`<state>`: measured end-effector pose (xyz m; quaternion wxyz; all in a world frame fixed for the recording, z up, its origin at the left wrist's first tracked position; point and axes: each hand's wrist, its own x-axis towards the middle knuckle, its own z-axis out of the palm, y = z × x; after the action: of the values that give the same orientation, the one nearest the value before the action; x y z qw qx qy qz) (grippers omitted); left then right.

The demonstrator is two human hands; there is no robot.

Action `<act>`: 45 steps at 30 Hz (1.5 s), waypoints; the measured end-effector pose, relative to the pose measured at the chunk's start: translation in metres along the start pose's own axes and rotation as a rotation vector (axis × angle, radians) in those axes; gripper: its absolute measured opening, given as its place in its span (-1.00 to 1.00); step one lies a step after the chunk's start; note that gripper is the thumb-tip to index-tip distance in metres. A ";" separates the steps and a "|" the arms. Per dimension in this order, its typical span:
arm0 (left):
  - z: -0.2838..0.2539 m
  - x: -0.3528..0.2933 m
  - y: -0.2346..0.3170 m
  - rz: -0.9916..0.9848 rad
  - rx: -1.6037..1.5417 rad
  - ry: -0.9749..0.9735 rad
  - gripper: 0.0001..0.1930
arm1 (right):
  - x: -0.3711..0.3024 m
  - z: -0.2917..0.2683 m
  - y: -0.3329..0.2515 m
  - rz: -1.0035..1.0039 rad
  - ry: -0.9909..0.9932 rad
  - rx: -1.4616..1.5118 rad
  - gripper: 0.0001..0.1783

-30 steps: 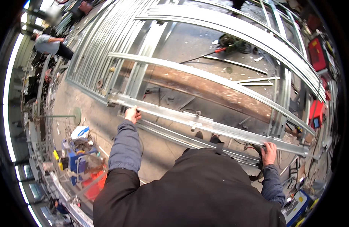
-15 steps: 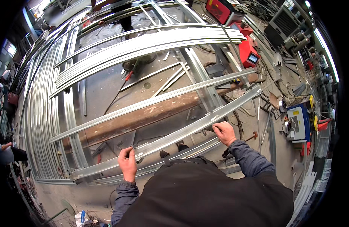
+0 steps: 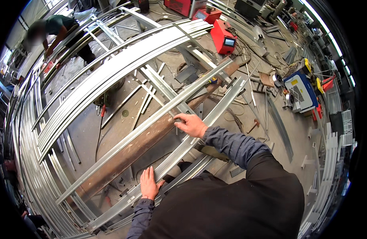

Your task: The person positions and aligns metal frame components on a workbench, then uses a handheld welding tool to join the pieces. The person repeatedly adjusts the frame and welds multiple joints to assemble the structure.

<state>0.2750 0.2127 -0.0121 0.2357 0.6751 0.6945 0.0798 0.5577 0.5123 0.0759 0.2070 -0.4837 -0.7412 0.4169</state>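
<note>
My left hand [image 3: 149, 185] lies with its fingers stretched out on the near galvanized steel channel [image 3: 171, 162], which runs slantwise across the frame in front of me. My right hand [image 3: 192, 126] reaches over that channel. Its thumb and fingers are bent together close to a second, thinner steel rail [image 3: 151, 124] and the crosspiece under it. What the right fingers hold, if anything, I cannot make out. Beneath the second rail lies a rusty brown beam [image 3: 131, 159].
A stack of bright steel strips [image 3: 112, 67] spans the frame farther off. Another person [image 3: 60, 30] bends over its far left side. Red machines [image 3: 223, 38] stand at the back, a blue-and-white machine [image 3: 301, 92] at the right. A hammer [image 3: 253, 126] and cables lie on the floor.
My view has turned, and the other person has come into it. My right hand has moved off the near channel toward the second rail. My left hand's fingers have straightened onto the channel.
</note>
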 end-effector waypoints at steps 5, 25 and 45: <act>0.012 -0.003 0.002 -0.043 0.096 -0.054 0.13 | -0.003 0.001 0.036 -0.047 -0.019 0.004 -0.59; 0.012 0.008 0.006 -0.069 0.140 -0.047 0.06 | 0.183 -0.147 0.222 0.188 0.534 -0.311 -0.54; 0.025 0.002 -0.007 -0.125 0.158 -0.093 -0.33 | 0.355 -0.237 0.295 0.466 0.587 -0.607 -0.65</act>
<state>0.2791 0.2088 -0.0372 0.2182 0.6499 0.7277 -0.0216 0.7279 0.9813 -0.0652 0.1581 -0.7726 -0.6117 0.0630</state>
